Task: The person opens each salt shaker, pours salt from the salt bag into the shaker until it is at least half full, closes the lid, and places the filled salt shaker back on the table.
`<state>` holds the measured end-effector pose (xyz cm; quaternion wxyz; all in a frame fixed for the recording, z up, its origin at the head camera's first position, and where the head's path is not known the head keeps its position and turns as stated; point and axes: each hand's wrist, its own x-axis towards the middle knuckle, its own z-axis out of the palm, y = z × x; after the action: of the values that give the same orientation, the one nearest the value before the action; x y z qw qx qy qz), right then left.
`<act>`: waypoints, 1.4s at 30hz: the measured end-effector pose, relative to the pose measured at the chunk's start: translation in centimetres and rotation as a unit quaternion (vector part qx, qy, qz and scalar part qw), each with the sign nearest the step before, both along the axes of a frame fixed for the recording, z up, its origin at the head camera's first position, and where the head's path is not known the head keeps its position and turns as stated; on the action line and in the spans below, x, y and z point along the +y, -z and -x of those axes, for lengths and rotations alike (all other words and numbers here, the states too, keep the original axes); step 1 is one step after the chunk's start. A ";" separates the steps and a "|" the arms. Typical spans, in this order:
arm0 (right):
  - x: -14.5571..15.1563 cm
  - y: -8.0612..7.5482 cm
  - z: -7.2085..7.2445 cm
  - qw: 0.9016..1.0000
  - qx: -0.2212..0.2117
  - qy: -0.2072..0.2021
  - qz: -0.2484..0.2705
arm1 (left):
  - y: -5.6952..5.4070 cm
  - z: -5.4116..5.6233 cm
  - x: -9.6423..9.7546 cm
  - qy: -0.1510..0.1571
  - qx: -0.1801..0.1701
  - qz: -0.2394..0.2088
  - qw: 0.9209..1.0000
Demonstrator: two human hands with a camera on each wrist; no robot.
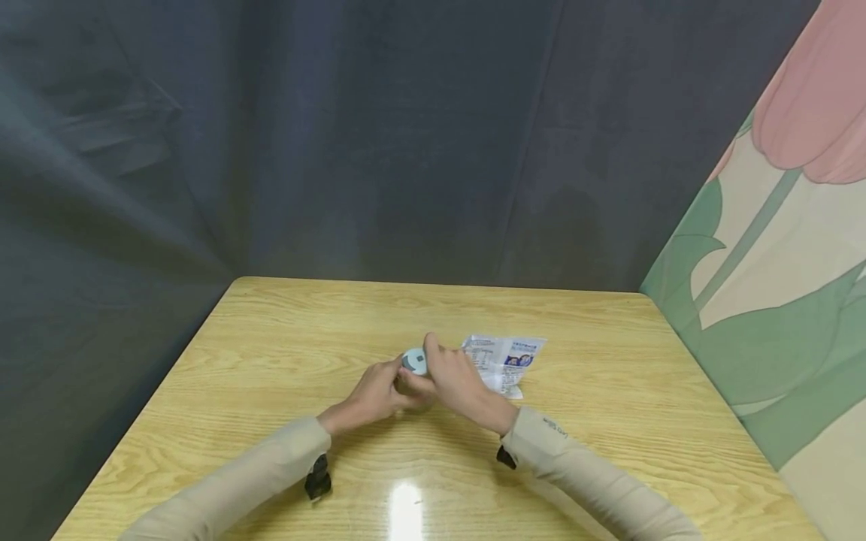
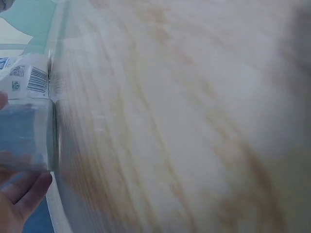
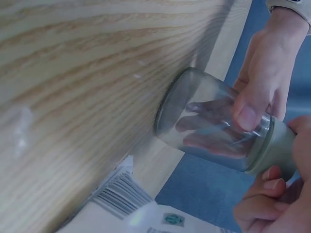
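A clear glass jar [image 3: 175,104] stands upright on the wooden table, and its pale grey-green lid [image 1: 415,361] faces up in the head view. My left hand [image 1: 374,391] grips the glass body, its thumb in front and its fingers showing through from behind in the right wrist view. The fingers of my right hand [image 1: 461,382] are curled round the lid. In the left wrist view the jar's lower part appears at the left edge, with left fingertips [image 2: 39,187] against it. Nothing shows inside the glass.
A crumpled white packet [image 1: 497,364] with blue print and a barcode lies just right of the jar, beside my right hand. The wooden table [image 1: 284,338] ends at a dark curtain [image 1: 406,150] behind and a flower-patterned cloth [image 1: 778,300] on the right.
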<state>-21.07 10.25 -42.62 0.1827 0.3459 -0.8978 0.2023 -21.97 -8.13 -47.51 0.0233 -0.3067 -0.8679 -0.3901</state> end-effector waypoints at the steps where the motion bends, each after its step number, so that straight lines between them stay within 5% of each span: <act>1: 0.1 0.0 0.1 1.000 -0.008 -0.003 -0.001 | 0.0 0.1 0.0 0.001 -0.001 0.000 1.000; 11: 0.6 -0.4 0.6 0.997 -0.070 -0.034 -0.024 | 0.0 0.5 -0.5 0.025 -0.037 -0.013 0.999; 22: 0.1 0.0 -0.2 0.999 -0.007 0.009 -0.044 | -0.2 0.5 -0.5 0.032 -0.009 0.000 0.999; 34: 0.0 -1.1 -1.1 0.996 0.019 0.071 -0.050 | -0.3 0.5 -0.4 0.039 -0.041 -0.015 0.998; 42: 0.3 -1.1 -0.9 0.999 0.022 0.029 -0.004 | -0.3 0.7 -0.4 0.034 -0.025 -0.009 0.999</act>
<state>-20.14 10.52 -41.52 0.2064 0.3251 -0.9040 0.1859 -22.72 -8.57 -47.17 -0.0088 -0.3256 -0.8540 -0.4056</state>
